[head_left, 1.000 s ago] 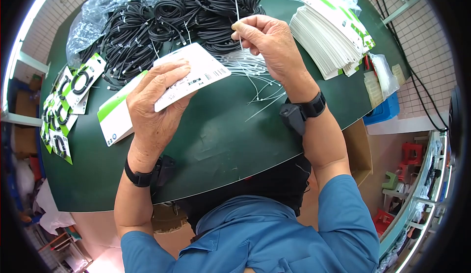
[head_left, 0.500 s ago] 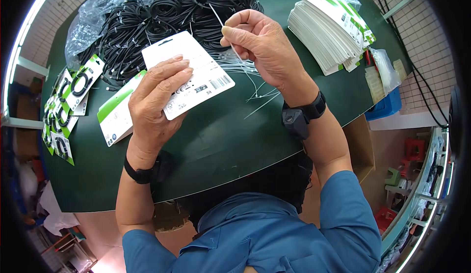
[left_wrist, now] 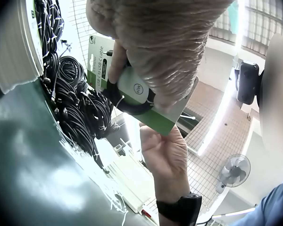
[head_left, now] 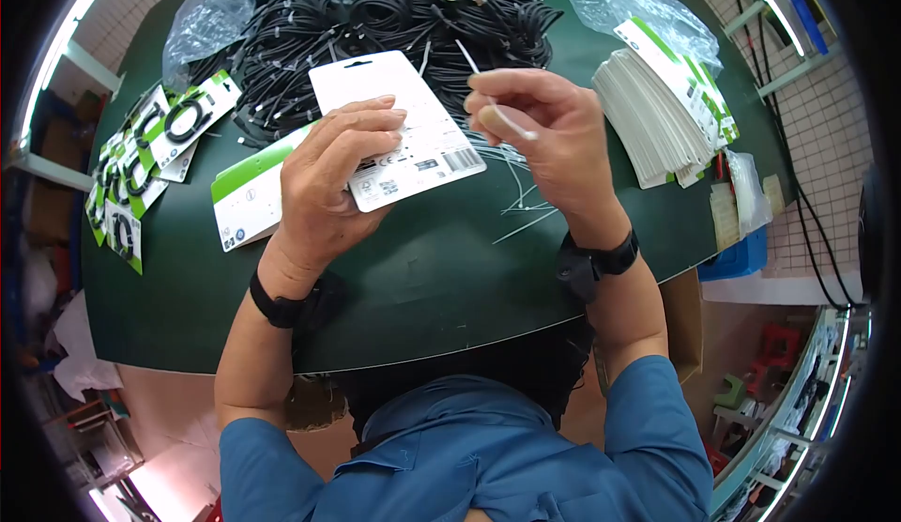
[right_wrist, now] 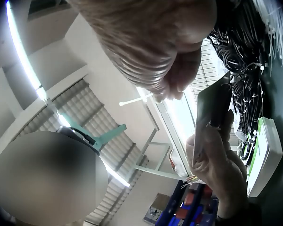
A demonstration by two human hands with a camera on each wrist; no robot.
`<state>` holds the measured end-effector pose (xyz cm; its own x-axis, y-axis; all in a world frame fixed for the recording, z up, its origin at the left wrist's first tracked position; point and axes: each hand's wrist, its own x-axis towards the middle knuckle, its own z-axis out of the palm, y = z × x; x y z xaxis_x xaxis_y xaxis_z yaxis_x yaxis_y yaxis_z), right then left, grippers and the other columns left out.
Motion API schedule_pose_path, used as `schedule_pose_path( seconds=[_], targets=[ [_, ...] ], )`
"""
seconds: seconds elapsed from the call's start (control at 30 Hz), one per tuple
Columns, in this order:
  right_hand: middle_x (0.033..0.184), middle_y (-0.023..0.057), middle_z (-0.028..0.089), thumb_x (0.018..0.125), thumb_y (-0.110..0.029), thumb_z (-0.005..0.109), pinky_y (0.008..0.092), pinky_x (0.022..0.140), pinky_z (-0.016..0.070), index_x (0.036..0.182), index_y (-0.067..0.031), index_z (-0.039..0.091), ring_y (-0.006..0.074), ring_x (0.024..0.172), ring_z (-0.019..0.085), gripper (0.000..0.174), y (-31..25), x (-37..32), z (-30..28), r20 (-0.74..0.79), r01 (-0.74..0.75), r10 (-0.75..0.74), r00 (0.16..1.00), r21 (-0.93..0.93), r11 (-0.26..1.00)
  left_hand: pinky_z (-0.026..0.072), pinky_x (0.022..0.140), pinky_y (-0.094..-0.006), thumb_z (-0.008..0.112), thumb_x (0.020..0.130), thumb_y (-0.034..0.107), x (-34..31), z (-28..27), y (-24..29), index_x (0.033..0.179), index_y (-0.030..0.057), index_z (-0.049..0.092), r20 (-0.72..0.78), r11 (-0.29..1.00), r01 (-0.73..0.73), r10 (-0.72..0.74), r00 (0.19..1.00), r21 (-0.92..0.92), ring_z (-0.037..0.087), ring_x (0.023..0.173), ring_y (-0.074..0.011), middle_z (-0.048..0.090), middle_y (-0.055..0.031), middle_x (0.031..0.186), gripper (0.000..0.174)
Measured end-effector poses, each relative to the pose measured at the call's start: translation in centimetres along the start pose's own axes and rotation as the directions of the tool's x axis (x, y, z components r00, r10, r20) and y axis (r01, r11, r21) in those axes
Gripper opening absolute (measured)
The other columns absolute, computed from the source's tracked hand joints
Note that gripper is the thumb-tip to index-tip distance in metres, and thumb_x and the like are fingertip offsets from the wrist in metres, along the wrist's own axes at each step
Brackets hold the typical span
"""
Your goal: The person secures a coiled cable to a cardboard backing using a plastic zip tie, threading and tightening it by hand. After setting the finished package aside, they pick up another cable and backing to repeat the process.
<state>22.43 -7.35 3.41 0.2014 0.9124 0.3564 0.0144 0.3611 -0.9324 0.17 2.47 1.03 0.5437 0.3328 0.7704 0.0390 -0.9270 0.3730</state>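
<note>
The left hand [head_left: 328,179] grips a white printed card [head_left: 413,114], its barcoded back turned up in the head view. In the left wrist view the card's green-and-white front [left_wrist: 162,120] shows a coiled black cable [left_wrist: 137,107] against it, under the fingers. To the card's right, the right hand [head_left: 554,137] pinches a thin white tie [head_left: 511,123] between thumb and fingertips; one end points up toward the cables, the other shows by the palm. In the right wrist view the tie's headed end [right_wrist: 132,100] sticks out past the fingers.
Bundled black cables [head_left: 394,15] heap across the back, with loose white ties [head_left: 526,222] in front. Carded cables [head_left: 141,161] lie at left, folded cards [head_left: 249,193] beside the left hand. A card stack [head_left: 648,118], plastic bags [head_left: 638,10] and a blue bin [head_left: 737,259] are at right.
The head view has shifted. The tie's lower end, which pointed down toward the table, now lies across the right palm. The card remains in the left hand, its back now turned toward the head camera.
</note>
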Motion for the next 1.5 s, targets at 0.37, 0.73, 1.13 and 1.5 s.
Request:
schedule_pose_path(
  seconds=[0.37,0.73,1.13,1.5],
  targets=[
    [0.096,0.0146,0.072,0.084,0.006,0.080,0.0280,0.070,0.0569,0.104,-0.0024,0.076,0.0196,0.085,0.070,0.022,-1.0,-1.3,1.6,0.212,0.537,-0.498,0.841,-0.214,0.816,0.0609,0.091,-0.0399,0.092,0.071,0.009,-0.1,0.1,-0.2,0.089,0.0053,0.062,-0.071,0.997,-0.080,0.079,0.994,-0.015,0.073,0.114,-0.0337,0.076,-0.0119,0.107,0.035],
    [0.094,0.0129,0.075,0.078,0.004,0.086,0.0275,0.070,0.0579,0.105,-0.0039,0.077,0.0194,0.088,0.073,0.029,-0.5,-1.1,1.6,0.242,0.601,-0.550,0.799,-0.287,0.746,0.0611,0.090,-0.0398,0.092,0.069,0.008,-0.1,-0.1,-0.1,0.085,0.0052,0.062,-0.092,0.994,-0.104,0.101,0.991,-0.027,0.073,0.114,-0.0338,0.076,-0.0109,0.103,0.034],
    [0.091,0.0148,0.073,0.085,0.004,0.081,0.0322,0.072,0.0566,0.101,-0.0020,0.075,0.0214,0.084,0.070,0.018,-0.9,-1.5,1.9,0.219,0.535,-0.488,0.845,-0.294,0.792,0.0608,0.090,-0.0401,0.091,0.070,0.009,0.0,-0.1,0.0,0.084,0.0056,0.061,-0.096,0.993,-0.114,0.113,0.989,-0.012,0.073,0.114,-0.0334,0.075,-0.0100,0.101,0.034],
    [0.093,0.0148,0.073,0.083,0.005,0.081,0.0313,0.072,0.0566,0.101,-0.0019,0.076,0.0212,0.085,0.070,0.020,-0.8,-1.4,1.7,0.248,0.520,-0.459,0.853,-0.338,0.784,0.0613,0.089,-0.0402,0.092,0.070,0.011,0.0,-0.1,0.0,0.084,0.0056,0.060,-0.101,0.992,-0.130,0.128,0.987,-0.009,0.073,0.114,-0.0334,0.075,-0.0098,0.100,0.035]
  ],
)
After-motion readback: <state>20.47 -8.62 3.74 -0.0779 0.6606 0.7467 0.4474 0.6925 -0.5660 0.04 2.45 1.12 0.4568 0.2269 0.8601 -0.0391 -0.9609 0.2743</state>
